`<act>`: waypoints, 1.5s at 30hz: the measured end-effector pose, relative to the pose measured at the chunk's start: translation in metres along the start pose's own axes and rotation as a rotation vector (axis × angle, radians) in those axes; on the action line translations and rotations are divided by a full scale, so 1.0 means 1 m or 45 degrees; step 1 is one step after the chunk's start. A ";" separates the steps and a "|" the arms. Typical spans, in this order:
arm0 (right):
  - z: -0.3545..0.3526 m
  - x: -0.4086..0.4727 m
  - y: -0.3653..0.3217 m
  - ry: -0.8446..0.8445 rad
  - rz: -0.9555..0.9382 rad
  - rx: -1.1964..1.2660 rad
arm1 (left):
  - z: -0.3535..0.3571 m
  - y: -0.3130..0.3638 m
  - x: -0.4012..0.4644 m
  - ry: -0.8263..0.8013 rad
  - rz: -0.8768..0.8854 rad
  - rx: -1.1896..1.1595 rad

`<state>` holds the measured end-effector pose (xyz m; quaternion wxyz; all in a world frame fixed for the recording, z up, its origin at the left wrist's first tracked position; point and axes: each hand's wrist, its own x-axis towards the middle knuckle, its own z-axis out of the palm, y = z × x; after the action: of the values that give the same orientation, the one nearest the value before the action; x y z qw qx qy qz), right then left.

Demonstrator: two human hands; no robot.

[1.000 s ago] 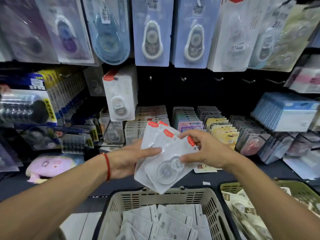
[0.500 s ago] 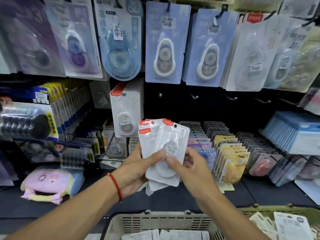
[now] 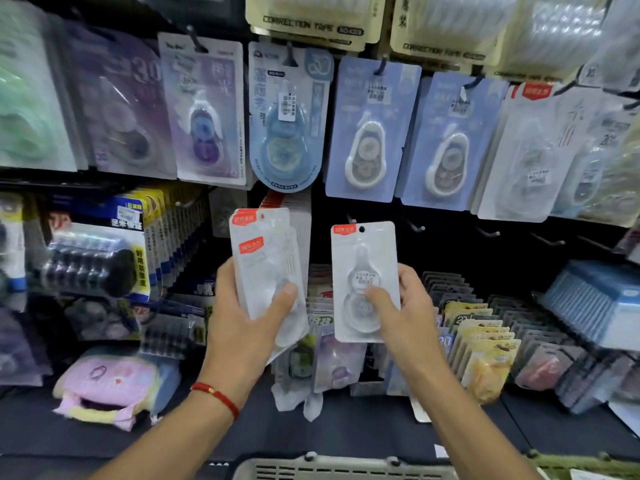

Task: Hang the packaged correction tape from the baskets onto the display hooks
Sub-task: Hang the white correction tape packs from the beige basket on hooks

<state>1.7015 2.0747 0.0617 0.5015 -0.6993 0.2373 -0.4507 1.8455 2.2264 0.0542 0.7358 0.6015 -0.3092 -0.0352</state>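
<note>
Both hands were up in front of the display wall, each gripping packaged correction tape. Left hand [image 3: 247, 318] held a small stack of clear packs [image 3: 266, 268], thumb pressed across the front, fingers curled behind; at least two red-labelled cards were visible, fanned and upright. Right hand [image 3: 403, 306] held a single pack [image 3: 363, 280] upright, thumb on the blister, fingers round the right edge. Its hang hole sat at the top, next to the red label. The two lots were apart, a dark gap between them.

Largest first: upper rows of hanging packs, blue card packs [image 3: 372, 129] directly above the single pack. Below those, a dark back panel with bare hooks [image 3: 486, 232] running off to the right of the single pack. Same white packs [image 3: 294, 216] already hung behind the left-hand stack. Lower shelf carried filed rows of carded items [image 3: 485, 327]. Grey basket rim [image 3: 332, 467] showed at the bottom edge, green basket rim [image 3: 588, 462] at bottom right. Red cord bracelet [image 3: 216, 396] on the left wrist.
</note>
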 end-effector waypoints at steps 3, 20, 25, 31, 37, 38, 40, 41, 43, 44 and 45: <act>0.012 0.013 0.000 0.034 0.012 0.009 | -0.007 0.000 0.001 0.044 0.020 0.009; 0.048 0.102 0.035 0.225 0.272 -0.348 | 0.012 0.003 -0.007 0.027 0.001 -0.035; 0.034 0.093 0.024 0.095 0.259 -0.424 | 0.024 0.000 -0.011 -0.035 -0.062 -0.083; 0.013 -0.006 0.005 -0.269 0.055 -0.002 | 0.020 -0.006 -0.008 -0.212 -0.173 -0.208; 0.003 -0.028 0.008 -0.311 0.038 -0.159 | 0.026 -0.010 -0.014 -0.316 -0.343 -0.374; 0.003 -0.028 0.009 -0.310 0.038 -0.173 | 0.026 -0.010 -0.014 -0.324 -0.371 -0.422; 0.002 -0.027 0.013 -0.301 0.038 -0.174 | 0.026 -0.008 -0.012 -0.322 -0.431 -0.517; 0.001 -0.026 0.014 -0.291 0.042 -0.161 | 0.025 -0.008 -0.011 -0.309 -0.443 -0.534; 0.001 -0.027 0.016 -0.273 0.026 -0.150 | 0.022 -0.010 -0.009 -0.291 -0.416 -0.509; 0.002 -0.027 0.016 -0.262 0.001 -0.160 | 0.022 -0.010 -0.008 -0.287 -0.398 -0.498; 0.003 -0.027 0.016 -0.241 -0.027 -0.176 | 0.021 -0.011 -0.007 -0.283 -0.381 -0.495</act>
<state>1.6926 2.0913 0.0364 0.4674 -0.7742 0.2119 -0.3705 1.8327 2.2082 0.0433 0.7856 0.4804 -0.2831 -0.2682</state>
